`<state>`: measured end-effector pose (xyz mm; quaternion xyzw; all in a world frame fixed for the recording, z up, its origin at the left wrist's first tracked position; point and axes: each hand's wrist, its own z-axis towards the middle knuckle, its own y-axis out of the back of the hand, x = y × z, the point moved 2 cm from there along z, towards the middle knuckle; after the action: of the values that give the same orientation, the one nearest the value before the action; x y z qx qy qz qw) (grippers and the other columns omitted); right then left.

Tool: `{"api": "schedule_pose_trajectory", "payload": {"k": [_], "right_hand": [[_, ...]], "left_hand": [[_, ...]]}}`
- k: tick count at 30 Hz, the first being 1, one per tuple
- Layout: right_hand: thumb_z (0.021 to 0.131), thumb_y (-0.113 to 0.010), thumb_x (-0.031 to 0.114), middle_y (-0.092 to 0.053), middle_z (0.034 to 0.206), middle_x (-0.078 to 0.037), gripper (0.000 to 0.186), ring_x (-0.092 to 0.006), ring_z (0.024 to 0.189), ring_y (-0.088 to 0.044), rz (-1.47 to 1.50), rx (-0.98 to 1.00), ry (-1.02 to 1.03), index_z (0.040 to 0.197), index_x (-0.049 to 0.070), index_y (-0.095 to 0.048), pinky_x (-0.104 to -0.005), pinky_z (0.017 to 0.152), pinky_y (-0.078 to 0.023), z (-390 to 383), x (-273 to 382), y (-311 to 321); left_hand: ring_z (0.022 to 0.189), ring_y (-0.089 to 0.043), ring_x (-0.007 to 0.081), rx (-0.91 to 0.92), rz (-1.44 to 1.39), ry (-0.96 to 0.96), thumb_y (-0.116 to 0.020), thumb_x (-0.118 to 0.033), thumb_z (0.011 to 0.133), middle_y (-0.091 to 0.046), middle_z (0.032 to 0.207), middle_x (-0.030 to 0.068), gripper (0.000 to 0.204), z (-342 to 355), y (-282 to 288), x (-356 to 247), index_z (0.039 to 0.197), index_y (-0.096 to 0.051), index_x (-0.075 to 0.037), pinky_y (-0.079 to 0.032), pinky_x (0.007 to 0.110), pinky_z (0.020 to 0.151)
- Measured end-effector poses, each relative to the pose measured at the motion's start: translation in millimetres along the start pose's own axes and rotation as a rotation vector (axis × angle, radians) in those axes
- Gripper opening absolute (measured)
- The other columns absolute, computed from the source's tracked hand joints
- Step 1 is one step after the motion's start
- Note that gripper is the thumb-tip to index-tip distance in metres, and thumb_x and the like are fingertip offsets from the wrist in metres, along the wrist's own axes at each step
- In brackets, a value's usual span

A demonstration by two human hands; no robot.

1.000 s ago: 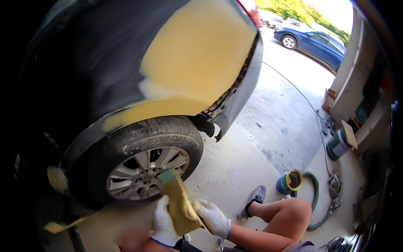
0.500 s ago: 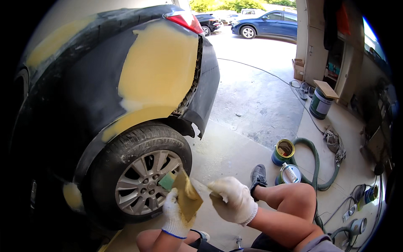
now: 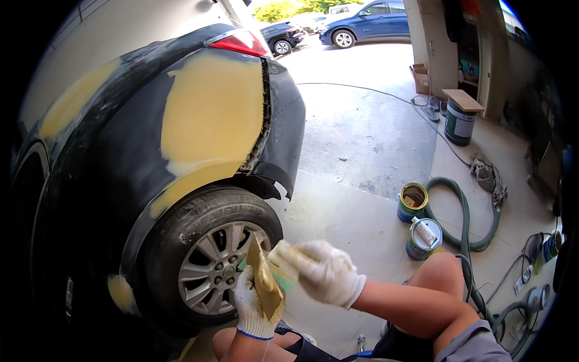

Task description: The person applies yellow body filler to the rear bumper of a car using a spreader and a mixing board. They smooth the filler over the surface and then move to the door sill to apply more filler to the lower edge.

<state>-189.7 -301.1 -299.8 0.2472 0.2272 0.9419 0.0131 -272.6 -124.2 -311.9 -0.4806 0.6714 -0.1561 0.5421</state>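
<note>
My left hand, in a white knit glove with a blue cuff edge, grips a tan putty board held tilted up. Thick yellow putty lies on its face. Parts of a thin green sheet show at the board's edges; what holds it is unclear. My gloved right hand is closed on a pale yellowish putty spreader, blurred, just right of the board. Beyond them stands a dark car with a smooth yellow filler patch on its rear quarter, above the wheel.
Right of my knee stand an opened can and a lidded can with a white tube on top. A green hose curls around them. Farther back are a bucket with a board on it and a blue car.
My right hand has brought the spreader closer to the board, and the board has turned more edge-on. The view has shifted, and more green sheet shows right of the board.
</note>
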Motion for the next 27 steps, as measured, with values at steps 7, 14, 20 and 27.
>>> {"api": "schedule_pose_trajectory", "payload": {"k": [7, 14, 20, 27], "right_hand": [[0.092, -0.064, 0.01, -0.067, 0.131, -0.01, 0.062, -0.0308, 0.116, -0.068, -0.127, 0.377, -0.302, 0.153, 0.019, -0.058, -0.0422, 0.094, -0.059, 0, -34, -5], [0.092, -0.059, 0.01, -0.072, 0.098, -0.012, 0.055, -0.0196, 0.083, -0.071, 0.676, -0.012, -1.001, 0.146, 0.003, -0.062, -0.0352, 0.078, -0.059, -14, -72, 21], [0.093, -0.062, 0.002, -0.065, 0.087, -0.007, 0.025, -0.0194, 0.074, -0.065, 1.211, -0.485, -1.356, 0.117, 0.001, -0.064, -0.0338, 0.067, -0.055, -16, -99, 36], [0.097, -0.065, 0.004, -0.069, 0.104, -0.01, 0.032, -0.021, 0.085, -0.069, 1.326, -0.286, -1.259, 0.129, -0.001, -0.061, -0.0398, 0.078, -0.061, -12, -91, 44]], "left_hand": [[0.054, -0.061, 0.0163, -0.132, 0.029, 0.046, -0.045, -0.039, 0.111, -0.068, 0.078, 0.0034, 0.036, 9, -37, 10, 0.114, -0.067, -0.01, -0.043, 0.031, 0.04], [0.123, -0.065, 0.0269, -0.024, 0.168, -0.301, -0.047, -0.041, 0.113, -0.064, 0.136, 0.0123, 0.049, 37, -42, -4, 0.148, -0.054, -0.007, -0.055, 0.048, 0.104], [0.135, -0.059, 0.034, 0.134, 0.335, -0.42, -0.052, -0.02, 0.102, -0.057, 0.148, 0.0172, 0.056, 39, -19, -7, 0.154, -0.045, -0.001, -0.055, 0.055, 0.108], [0.125, -0.066, 0.0386, 0.072, 0.503, -0.534, -0.053, 0.001, 0.093, -0.058, 0.144, 0.022, 0.06, 31, -29, 6, 0.153, -0.044, 0.002, -0.061, 0.06, 0.102]]}}
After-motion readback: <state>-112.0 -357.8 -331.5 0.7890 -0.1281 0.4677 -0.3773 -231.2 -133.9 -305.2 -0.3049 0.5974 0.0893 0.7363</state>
